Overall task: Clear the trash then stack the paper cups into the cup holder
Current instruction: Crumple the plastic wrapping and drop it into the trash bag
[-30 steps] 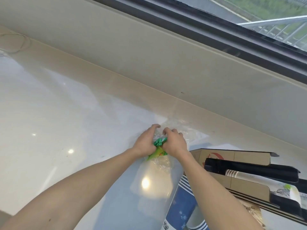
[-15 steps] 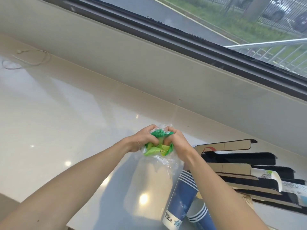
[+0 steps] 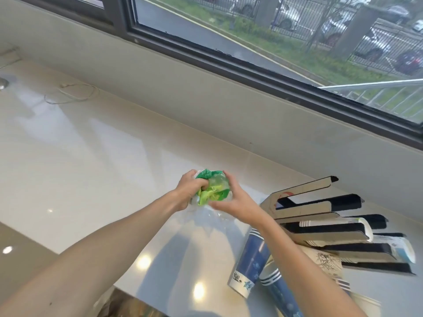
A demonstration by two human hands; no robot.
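Glossy pale surface point(image 3: 96, 170) under the window: we list a crumpled green-and-clear wrapper point(image 3: 211, 188) squeezed between our left hand point(image 3: 191, 191) and right hand point(image 3: 238, 203), paper cups point(image 3: 249, 255) lying tipped at five o'clock, nearer the right.

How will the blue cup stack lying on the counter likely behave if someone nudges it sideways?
The blue cup stack lies tilted on its side, so it would probably roll in a curve, being tapered. It is paper, so likely light and easily shoved. The glossy counter may let it slide.

Glossy cream countertop point(image 3: 91, 156) w/ ceiling-light glare, dark-framed window point(image 3: 229, 58) behind, street & parked cars outside.
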